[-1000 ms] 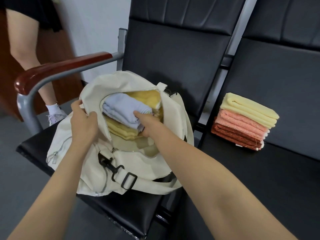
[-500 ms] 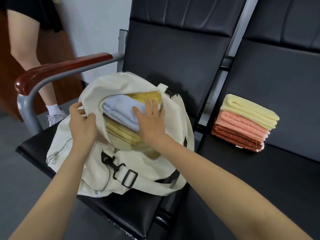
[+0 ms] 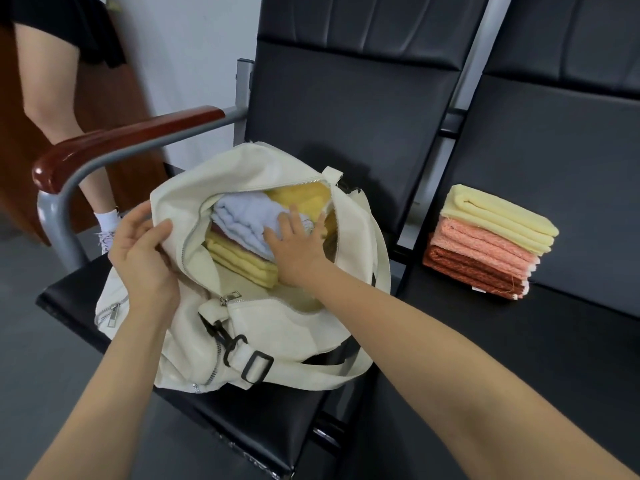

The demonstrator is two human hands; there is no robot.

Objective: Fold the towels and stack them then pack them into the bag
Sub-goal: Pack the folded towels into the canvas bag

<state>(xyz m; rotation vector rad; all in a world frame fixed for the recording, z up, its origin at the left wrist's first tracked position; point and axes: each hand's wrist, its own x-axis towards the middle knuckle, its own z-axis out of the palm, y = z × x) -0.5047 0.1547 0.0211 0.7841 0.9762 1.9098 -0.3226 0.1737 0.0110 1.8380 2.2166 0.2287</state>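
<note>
— Fingers (image 3: pixel 294 220) of the right hand (image 3: pixel 294 252): straight, spread, flat on the pale blue towel (image 3: pixel 239 216) inside the bag (image 3: pixel 277 344). Nothing gripped. Prob. pressing the pile down so it sits low.
— And the left hand (image 3: pixel 145 251)?
— Curled round the bag's left lip, thumb over the cloth, pulling the mouth wide. W/o that the soft side would likely flop over the opening.
— What's in there?
— Blue one on top, yellow towels (image 3: pixel 242 265) under it, another yellow at the far end. Bag sits on the left seat (image 3: pixel 259 427), toward its front edge, beside the armrest (image 3: pixel 121 140).
— Rest of the job?
— Folded stack (image 3: pixel 485 244) at the back-left corner of the right seat (image 3: pixel 554 358): pale yellow, pink, rust. Not packed yet.
— Room?
— Near end of the bag, by the zip pull (image 3: pixel 230 299), shows bare lining; I'd guess the stack goes there. Path btw the seats looks open; only the bag's right rim and strap (image 3: pixel 377 244) to clear. Zip teeth could snag terry loops, so go in high.
</note>
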